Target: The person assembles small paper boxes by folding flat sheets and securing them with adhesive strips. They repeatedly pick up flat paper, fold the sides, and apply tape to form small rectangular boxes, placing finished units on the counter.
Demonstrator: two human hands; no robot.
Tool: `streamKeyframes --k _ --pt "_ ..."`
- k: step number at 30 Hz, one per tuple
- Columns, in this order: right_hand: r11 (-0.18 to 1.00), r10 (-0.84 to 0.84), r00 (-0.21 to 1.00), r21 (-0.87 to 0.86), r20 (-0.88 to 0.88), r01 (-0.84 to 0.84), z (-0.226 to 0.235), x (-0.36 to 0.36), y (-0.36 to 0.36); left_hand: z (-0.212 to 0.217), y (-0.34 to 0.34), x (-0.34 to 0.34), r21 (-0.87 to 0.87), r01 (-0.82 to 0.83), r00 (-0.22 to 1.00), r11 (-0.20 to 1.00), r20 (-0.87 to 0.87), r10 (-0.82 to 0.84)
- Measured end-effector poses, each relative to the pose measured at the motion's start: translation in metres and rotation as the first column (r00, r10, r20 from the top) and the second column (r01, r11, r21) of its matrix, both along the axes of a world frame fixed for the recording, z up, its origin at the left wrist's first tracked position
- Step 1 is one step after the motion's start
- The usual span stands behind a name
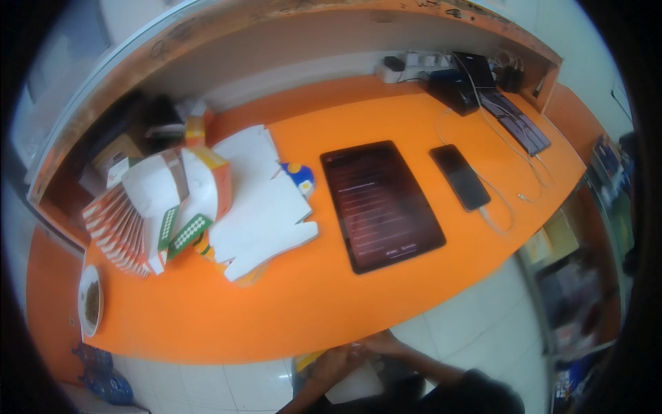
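Note:
Below the front edge of the orange table, my left hand and my right hand meet over my lap. The fingers of both are closed around something small, with a reddish and white glint between them, too small to name. A yellow edge of some item shows beside my left hand, partly hidden. On the tabletop ahead, a black tablet lies flat with lines of text on its lit screen. To its right is a dark phone with a white cable plugged in.
White flat carton blanks lie left of the tablet, beside a nested stack of orange-and-white cartons. A white plate of brown food is at the left edge. Chargers and cables crowd the back right. Blue bottles stand below left.

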State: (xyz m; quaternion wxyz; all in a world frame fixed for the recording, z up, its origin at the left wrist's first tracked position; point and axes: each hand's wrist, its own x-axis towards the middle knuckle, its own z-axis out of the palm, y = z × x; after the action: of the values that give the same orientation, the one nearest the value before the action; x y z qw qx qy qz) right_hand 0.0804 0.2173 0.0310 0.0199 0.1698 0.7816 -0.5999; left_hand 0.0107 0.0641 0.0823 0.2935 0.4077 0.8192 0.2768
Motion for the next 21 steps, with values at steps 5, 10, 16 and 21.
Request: streamKeyframes --k 5,10,16,21 --pt "0.989 -0.073 0.996 -0.13 -0.053 0.066 0.03 0.005 0.008 0.0 -0.017 -0.007 0.07 -0.011 0.969 0.997 0.246 -0.007" --pt "0.984 -0.041 0.996 -0.177 -0.083 0.026 0.024 0.001 0.007 -0.024 -0.032 -0.005 0.208 -0.297 0.831 0.932 0.537 0.145" --pt "0.991 -0.106 0.968 -0.108 -0.228 0.083 0.005 -0.004 -0.014 -0.032 -0.028 -0.003 0.315 -0.469 0.764 0.825 0.614 0.2" --pt "0.975 -0.214 0.949 0.012 -0.233 0.223 0.004 -0.014 -0.024 -0.02 -0.033 -0.008 0.252 -0.375 0.859 0.892 0.456 0.232"
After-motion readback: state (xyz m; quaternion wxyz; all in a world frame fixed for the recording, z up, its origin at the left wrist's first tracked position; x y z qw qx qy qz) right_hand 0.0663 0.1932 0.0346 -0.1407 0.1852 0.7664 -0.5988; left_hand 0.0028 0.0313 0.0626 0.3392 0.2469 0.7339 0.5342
